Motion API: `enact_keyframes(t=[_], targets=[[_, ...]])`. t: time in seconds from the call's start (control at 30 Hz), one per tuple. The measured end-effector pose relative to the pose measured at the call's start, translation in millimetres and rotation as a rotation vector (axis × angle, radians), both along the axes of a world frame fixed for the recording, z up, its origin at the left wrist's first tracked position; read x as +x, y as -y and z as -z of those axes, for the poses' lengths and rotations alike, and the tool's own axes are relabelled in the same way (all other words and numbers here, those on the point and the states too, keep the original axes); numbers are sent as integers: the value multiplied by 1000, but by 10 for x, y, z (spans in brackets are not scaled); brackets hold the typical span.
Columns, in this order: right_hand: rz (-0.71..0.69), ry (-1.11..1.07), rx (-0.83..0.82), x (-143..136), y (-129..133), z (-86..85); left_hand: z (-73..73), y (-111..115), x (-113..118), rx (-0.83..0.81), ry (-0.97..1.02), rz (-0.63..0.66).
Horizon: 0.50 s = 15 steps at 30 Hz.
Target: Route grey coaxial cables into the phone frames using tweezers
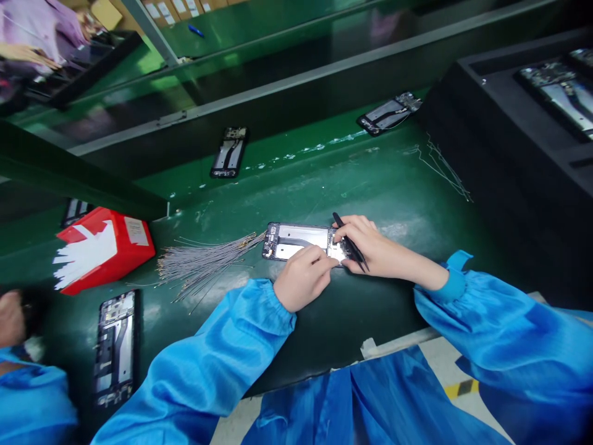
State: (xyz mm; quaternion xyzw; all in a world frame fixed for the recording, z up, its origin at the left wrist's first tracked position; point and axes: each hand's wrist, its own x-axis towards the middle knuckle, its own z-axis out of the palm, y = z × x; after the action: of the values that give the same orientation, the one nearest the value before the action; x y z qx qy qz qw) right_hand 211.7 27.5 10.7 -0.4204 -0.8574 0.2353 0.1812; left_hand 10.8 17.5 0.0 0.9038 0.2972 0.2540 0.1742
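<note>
An opened phone body (pixel 303 240) lies flat on the green bench, its long side running left to right. My left hand (pixel 306 276) rests over its lower edge, fingers pressed together at the right part of the phone; whatever they pinch is too small to name. My right hand (pixel 365 247) is at the phone's right end, with black tweezers (pixel 351 242) held against the palm side and fingertips touching the phone. To the left, a bundle of thin grey cables (pixel 206 262) reaches almost to the phone's left end.
Other opened phones lie at the back (pixel 229 152), back right (pixel 388 114) and front left (pixel 115 346). A red box (pixel 134 238) with white strips stands left. Loose wires (pixel 442 167) lie near a black foam tray (pixel 509 154). Another person's sleeve (pixel 34 395) is at lower left.
</note>
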Motion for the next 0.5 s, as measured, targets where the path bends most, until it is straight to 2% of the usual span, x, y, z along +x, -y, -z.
enact_keyframes(t=[0.27,0.5], targets=[[15,8,10,-15,3,19,-9,7,-30,8,-19,62],[15,5,-56,-21,-8,-39,-16,14,-47,16,-77,79]])
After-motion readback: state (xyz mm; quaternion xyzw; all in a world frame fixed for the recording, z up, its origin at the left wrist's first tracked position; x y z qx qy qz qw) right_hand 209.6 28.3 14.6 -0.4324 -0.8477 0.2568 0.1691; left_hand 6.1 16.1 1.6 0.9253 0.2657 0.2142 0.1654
